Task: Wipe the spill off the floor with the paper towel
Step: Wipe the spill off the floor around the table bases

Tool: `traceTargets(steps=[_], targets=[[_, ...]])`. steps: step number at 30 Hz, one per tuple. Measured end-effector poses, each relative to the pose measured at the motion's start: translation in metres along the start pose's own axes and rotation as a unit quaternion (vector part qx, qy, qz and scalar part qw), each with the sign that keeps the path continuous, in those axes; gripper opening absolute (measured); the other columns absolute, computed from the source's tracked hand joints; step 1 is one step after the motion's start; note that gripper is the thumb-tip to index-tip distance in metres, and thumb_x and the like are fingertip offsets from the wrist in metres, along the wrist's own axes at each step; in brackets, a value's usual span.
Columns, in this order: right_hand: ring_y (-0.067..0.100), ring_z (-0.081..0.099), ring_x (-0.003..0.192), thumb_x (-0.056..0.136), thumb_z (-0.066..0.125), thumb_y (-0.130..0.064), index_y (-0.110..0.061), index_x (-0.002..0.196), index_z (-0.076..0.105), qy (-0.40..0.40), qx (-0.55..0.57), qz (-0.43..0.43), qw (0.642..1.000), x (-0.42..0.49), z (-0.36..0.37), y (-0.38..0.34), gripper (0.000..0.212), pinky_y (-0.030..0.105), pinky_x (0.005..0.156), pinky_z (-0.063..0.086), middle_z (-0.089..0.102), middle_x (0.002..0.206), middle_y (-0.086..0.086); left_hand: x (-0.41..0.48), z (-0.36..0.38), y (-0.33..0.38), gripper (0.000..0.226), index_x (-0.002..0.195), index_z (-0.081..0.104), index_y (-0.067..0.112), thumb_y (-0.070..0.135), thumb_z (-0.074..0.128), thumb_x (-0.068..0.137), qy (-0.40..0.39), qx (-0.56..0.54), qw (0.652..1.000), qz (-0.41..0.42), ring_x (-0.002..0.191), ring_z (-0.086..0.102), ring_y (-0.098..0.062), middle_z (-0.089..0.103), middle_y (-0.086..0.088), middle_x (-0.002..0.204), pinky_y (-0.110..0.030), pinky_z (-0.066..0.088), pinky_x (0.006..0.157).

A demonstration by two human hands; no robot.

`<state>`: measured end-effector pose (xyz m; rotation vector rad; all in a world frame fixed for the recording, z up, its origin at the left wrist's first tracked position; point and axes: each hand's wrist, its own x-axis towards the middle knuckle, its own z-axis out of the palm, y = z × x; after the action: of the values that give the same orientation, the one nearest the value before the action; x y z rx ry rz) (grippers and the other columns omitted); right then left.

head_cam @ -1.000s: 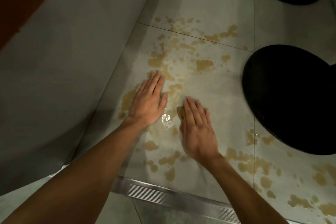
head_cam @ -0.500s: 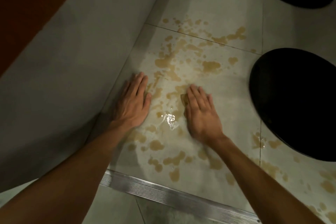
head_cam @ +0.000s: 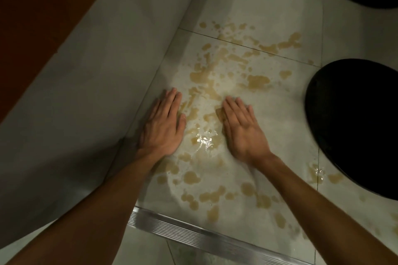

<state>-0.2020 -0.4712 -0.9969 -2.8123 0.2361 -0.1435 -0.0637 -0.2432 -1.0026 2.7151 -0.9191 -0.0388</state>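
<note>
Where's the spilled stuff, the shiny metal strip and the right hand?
spill (head_cam: pixel 257 82): head view, on a big brown patch.
metal strip (head_cam: pixel 193 232): head view, on its ribbed middle.
right hand (head_cam: pixel 243 132): head view, on the back of the hand.

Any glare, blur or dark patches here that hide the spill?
Head view: dim light; glare on the spill between the hands; right hand slightly motion-blurred, left hand sharper; black object at right shows no detail.

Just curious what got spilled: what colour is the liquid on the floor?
The spill is yellowish-brown, in scattered blotches on pale floor tiles; head view.
</note>
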Motion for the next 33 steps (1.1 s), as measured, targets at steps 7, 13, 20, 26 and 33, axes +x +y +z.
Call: traceTargets(steps=[7,13,20,26,33], targets=[[0.038,0.001,0.169,0.114,0.036,-0.013,-0.001,0.172,0.017,0.053,0.032,0.182,0.981,0.059,0.010,-0.019,0.063,0.055,0.137,0.001,0.011,0.181,0.017,0.000,0.000,0.000,0.067,0.175,0.017,0.018,0.044,0.027,0.114,0.002,-0.002,1.000,0.001,0.170,0.004,-0.013,0.010,0.001,0.184,-0.037,0.008,0.139],[0.029,0.009,0.170,0.115,0.044,-0.022,-0.007,0.171,0.026,0.001,0.012,-0.039,0.999,0.003,0.007,-0.017,0.061,0.054,0.137,0.012,0.020,0.181,0.011,0.000,0.001,-0.001,0.067,0.174,0.020,0.017,0.043,0.030,0.113,0.020,0.002,1.000,0.007,0.170,0.009,-0.014,0.014,0.000,0.184,-0.036,0.012,0.139],[0.039,0.003,0.169,0.114,0.041,-0.015,-0.001,0.171,0.019,0.020,0.032,0.115,0.993,0.079,0.001,-0.008,0.063,0.056,0.137,0.005,0.013,0.181,0.017,0.000,0.001,-0.001,0.066,0.174,0.022,0.015,0.041,0.032,0.114,0.026,0.003,1.000,0.011,0.170,0.012,-0.016,0.016,-0.002,0.183,-0.040,0.015,0.139],[0.034,0.011,0.169,0.116,0.042,-0.019,-0.004,0.171,0.027,0.036,0.023,-0.001,0.999,0.013,0.023,-0.044,0.059,0.056,0.137,0.013,0.023,0.180,0.014,0.001,0.002,-0.001,0.067,0.175,0.015,0.019,0.044,0.026,0.114,0.009,0.002,1.000,0.001,0.170,0.003,-0.011,0.007,0.003,0.185,-0.039,0.014,0.139],[0.031,0.003,0.170,0.118,0.037,-0.024,-0.006,0.173,0.018,-0.027,0.006,-0.008,1.000,0.071,-0.007,0.001,0.061,0.052,0.138,0.005,0.012,0.182,0.011,0.000,0.002,-0.002,0.066,0.173,0.023,0.015,0.040,0.032,0.114,0.036,-0.001,0.999,0.014,0.170,0.013,-0.015,0.016,-0.001,0.183,-0.044,0.022,0.137]])
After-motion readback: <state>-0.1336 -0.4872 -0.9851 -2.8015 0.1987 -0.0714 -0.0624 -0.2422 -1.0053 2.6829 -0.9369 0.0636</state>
